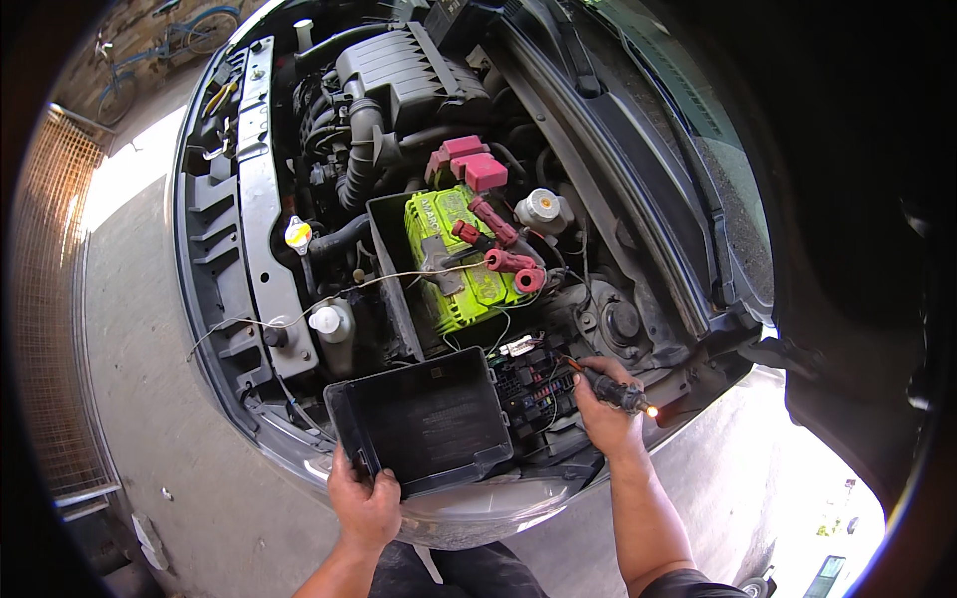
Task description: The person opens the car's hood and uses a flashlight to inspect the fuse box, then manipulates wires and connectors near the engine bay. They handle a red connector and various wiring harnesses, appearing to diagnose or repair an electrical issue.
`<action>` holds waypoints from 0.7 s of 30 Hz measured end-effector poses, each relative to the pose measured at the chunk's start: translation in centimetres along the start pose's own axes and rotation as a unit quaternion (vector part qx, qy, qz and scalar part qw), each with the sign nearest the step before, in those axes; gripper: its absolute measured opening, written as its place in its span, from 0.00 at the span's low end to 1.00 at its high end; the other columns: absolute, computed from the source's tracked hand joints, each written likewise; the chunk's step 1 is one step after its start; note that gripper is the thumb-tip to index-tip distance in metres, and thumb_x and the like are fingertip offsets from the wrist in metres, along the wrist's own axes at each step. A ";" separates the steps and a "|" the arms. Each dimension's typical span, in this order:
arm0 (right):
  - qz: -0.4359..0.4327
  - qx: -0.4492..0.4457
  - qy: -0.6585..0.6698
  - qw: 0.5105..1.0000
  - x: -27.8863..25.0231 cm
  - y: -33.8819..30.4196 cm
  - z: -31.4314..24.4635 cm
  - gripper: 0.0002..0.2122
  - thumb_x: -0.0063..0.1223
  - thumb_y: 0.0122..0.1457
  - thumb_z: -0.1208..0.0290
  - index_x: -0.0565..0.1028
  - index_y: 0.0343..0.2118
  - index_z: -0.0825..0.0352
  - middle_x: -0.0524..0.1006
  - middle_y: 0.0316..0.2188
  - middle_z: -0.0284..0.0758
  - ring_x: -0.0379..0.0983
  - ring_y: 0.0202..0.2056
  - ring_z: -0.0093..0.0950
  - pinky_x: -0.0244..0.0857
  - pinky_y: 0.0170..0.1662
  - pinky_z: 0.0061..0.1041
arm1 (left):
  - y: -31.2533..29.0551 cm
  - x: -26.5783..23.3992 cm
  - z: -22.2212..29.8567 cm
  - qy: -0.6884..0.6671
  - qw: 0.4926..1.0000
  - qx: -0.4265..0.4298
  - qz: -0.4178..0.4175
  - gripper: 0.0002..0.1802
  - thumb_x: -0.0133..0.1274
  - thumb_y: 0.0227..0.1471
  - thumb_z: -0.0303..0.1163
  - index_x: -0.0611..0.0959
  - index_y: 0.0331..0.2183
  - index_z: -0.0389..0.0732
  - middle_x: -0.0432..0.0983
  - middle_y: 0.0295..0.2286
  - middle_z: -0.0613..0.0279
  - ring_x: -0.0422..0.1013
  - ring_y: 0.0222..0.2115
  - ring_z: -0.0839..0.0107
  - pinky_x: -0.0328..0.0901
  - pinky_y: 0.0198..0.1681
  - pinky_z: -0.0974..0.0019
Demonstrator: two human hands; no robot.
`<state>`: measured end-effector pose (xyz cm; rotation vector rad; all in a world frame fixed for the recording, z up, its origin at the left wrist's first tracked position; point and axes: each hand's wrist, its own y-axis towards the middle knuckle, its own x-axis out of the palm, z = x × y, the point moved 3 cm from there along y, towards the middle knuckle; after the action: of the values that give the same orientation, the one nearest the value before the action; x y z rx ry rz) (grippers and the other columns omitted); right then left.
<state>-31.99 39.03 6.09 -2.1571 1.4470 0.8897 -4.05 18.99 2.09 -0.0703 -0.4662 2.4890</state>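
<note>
My left hand (365, 503) grips the near left edge of a black fuse box cover (424, 419), its hollow inside facing up. In my right hand (610, 417) is a dark test light (616, 392), its end near my wrist glowing orange. The tester's tip points into the open fuse box (538, 387), where several small coloured fuses sit in rows; whether it touches a contact I cannot tell. Behind the fuse box stands a bright green car battery (454, 284), with red clamps (510, 261) lying on top and a thin bare wire (384, 282) running left from them.
A white-capped reservoir (326, 320) and a yellow-topped radiator cap (298, 234) stand left of the battery. Red terminal covers (469, 162) and a brake fluid reservoir (543, 209) lie beyond it. The raised hood (847, 249) hangs at the right; a wire mesh gate (55, 299) stands left.
</note>
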 end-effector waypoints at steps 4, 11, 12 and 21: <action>-0.006 0.004 -0.009 1.000 -0.2 0.1 0.2 0.11 0.66 0.60 0.73 0.83 0.43 0.71 0.84 0.28 0.41 0.81 0.29 0.27 0.74 0.37 0.28 | 0.1 0.2 0.6 0.036 0.999 0.005 0.000 0.32 0.45 0.50 0.14 0.72 0.59 0.29 0.80 0.47 0.53 0.77 0.47 0.68 0.71 0.56 0.64; -0.011 0.000 -0.010 1.000 -0.2 0.0 -0.1 0.11 0.66 0.60 0.72 0.84 0.44 0.71 0.85 0.29 0.42 0.83 0.30 0.29 0.75 0.39 0.29 | 0.0 0.2 0.8 0.028 1.000 0.012 -0.006 0.32 0.46 0.50 0.15 0.71 0.60 0.28 0.80 0.47 0.52 0.77 0.47 0.68 0.70 0.57 0.64; -0.010 0.002 -0.007 1.000 -0.2 0.0 0.0 0.11 0.66 0.60 0.73 0.84 0.44 0.71 0.85 0.29 0.42 0.83 0.30 0.29 0.75 0.39 0.29 | 0.0 0.2 0.8 0.033 0.999 0.014 -0.004 0.32 0.46 0.50 0.15 0.71 0.60 0.28 0.80 0.47 0.52 0.77 0.47 0.68 0.70 0.57 0.64; -0.012 0.003 0.030 0.999 -1.0 -0.5 1.1 0.10 0.66 0.59 0.73 0.83 0.42 0.70 0.84 0.28 0.39 0.80 0.29 0.23 0.74 0.36 0.27 | 0.0 0.1 -0.6 0.011 0.999 0.029 0.010 0.31 0.44 0.51 0.13 0.72 0.59 0.29 0.79 0.48 0.53 0.76 0.49 0.67 0.68 0.59 0.64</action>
<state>-32.11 40.62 6.02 -2.2096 1.4456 0.8180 -4.00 19.22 1.57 -0.0791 -0.3860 2.5169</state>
